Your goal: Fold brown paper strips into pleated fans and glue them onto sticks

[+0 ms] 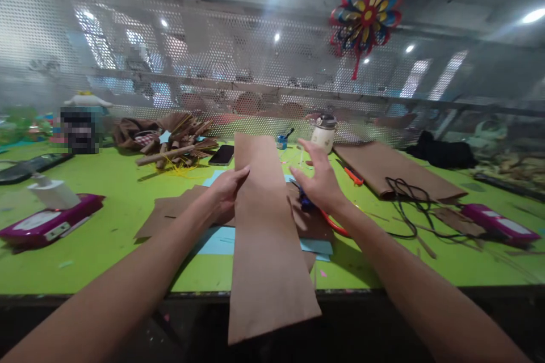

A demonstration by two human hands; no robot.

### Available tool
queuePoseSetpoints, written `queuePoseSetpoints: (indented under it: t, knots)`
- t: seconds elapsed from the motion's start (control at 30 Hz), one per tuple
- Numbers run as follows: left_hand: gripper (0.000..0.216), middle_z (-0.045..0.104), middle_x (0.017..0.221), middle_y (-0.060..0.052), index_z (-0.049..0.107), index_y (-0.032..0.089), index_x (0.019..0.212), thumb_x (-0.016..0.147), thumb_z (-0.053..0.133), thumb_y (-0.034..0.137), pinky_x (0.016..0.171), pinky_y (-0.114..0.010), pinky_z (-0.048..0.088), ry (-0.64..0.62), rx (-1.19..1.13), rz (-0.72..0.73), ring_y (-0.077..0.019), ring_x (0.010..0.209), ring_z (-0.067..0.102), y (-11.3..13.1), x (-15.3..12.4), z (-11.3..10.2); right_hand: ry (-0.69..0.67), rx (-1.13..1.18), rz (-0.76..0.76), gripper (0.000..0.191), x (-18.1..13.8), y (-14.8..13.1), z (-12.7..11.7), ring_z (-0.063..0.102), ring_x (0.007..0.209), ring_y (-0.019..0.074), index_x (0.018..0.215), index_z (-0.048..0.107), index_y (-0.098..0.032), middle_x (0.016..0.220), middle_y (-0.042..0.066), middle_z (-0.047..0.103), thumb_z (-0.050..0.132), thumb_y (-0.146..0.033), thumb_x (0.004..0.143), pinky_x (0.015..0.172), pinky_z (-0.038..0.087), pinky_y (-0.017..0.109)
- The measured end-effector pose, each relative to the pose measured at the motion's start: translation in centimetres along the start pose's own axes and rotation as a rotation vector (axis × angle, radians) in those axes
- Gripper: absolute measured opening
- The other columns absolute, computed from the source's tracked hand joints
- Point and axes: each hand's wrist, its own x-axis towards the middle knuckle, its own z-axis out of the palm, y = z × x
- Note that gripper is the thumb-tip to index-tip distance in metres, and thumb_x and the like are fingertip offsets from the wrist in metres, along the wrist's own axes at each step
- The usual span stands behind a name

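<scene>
A long strip of brown kraft paper (264, 227) stretches from the middle of the green table (128, 210) out past its front edge toward me. My left hand (227, 190) pinches the strip's left edge, thumb on top. My right hand (319, 181) hovers just right of the strip with its fingers spread, holding nothing. Beneath the strip lie more brown paper pieces (179, 212) and a light blue sheet (217, 241). Orange-handled scissors (334, 224) lie partly hidden under my right wrist.
A brown paper stack (392, 173) with a black cord (409, 198) lies at right. Magenta devices (49, 221) (498, 221) sit at both sides. Rolled paper bundles (174, 144), a phone (222, 155), and a white jar (323, 135) stand farther back. A paper pinwheel (368, 11) hangs overhead.
</scene>
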Motion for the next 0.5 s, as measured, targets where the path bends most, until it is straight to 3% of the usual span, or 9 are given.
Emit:
queuePoseSetpoints:
  t: [0.07,0.13,0.17,0.23,0.33,0.4,0.5]
  knots:
    - [0.023,0.069,0.081,-0.011,0.062,0.012,0.094,0.077,0.057,0.027,0.071,-0.036,0.051,-0.028,0.002,-0.026,-0.0231,0.073,0.065,0.0,-0.2,0.0,-0.209,0.024,0.009,0.035,-0.5,-0.6,0.3,0.055,0.094,0.0207,0.104,0.061,-0.019,0.105,0.010,0.061,0.059,-0.031,0.072,0.077,0.046,0.035]
    - [0.024,0.069,0.080,-0.011,0.062,0.012,0.093,0.077,0.057,0.029,0.069,-0.036,0.051,-0.033,0.028,-0.048,-0.0231,0.071,0.065,0.2,-0.5,0.0,-0.431,0.188,0.180,0.025,-0.7,-1.2,0.2,0.056,0.058,0.0130,0.084,0.066,-0.016,0.068,0.005,0.064,0.053,-0.037,0.077,0.056,0.045,0.028]
    - [0.024,0.069,0.080,-0.011,0.062,0.011,0.092,0.076,0.057,0.029,0.069,-0.036,0.051,-0.033,0.042,-0.052,-0.0230,0.070,0.065,0.2,-0.7,0.1,-0.441,0.282,0.282,0.029,-0.6,-1.2,0.1,0.048,0.045,0.0096,0.077,0.065,-0.016,0.055,0.002,0.058,0.050,-0.040,0.079,0.046,0.040,0.025]
    - [0.024,0.069,0.082,-0.011,0.062,0.011,0.092,0.075,0.059,0.029,0.070,-0.035,0.051,-0.062,0.039,-0.049,-0.0228,0.072,0.065,0.3,-1.3,0.2,-0.249,0.413,0.395,0.030,-0.2,-0.7,-0.2,0.039,0.038,0.0065,0.072,0.063,-0.015,0.047,-0.002,0.050,0.051,-0.042,0.079,0.039,0.032,0.022]
    - [0.033,0.067,0.094,-0.014,0.062,0.011,0.098,0.074,0.060,0.033,0.078,-0.039,0.048,-0.268,0.032,-0.156,-0.0270,0.085,0.063,0.1,-2.2,0.7,0.090,0.433,0.396,0.025,0.8,1.1,-0.3,0.050,0.054,0.0090,0.079,0.062,-0.014,0.066,0.002,0.059,0.061,-0.038,0.071,0.046,0.038,0.021]
    - [0.036,0.066,0.098,-0.016,0.061,0.011,0.101,0.075,0.060,0.035,0.079,-0.039,0.047,-0.337,0.062,-0.153,-0.0275,0.087,0.063,-0.4,-2.5,1.1,0.085,0.451,0.433,0.038,1.3,2.2,-0.1,0.056,0.070,0.0141,0.097,0.060,-0.016,0.081,0.005,0.062,0.066,-0.038,0.066,0.053,0.044,0.023]
    - [0.036,0.065,0.101,-0.016,0.061,0.010,0.104,0.076,0.059,0.033,0.082,-0.038,0.046,-0.406,0.087,-0.093,-0.0266,0.089,0.062,-1.2,-2.7,1.6,-0.007,0.568,0.490,0.040,1.4,2.7,0.4,0.058,0.074,0.0164,0.099,0.062,-0.017,0.085,0.005,0.064,0.064,-0.040,0.067,0.061,0.047,0.028]
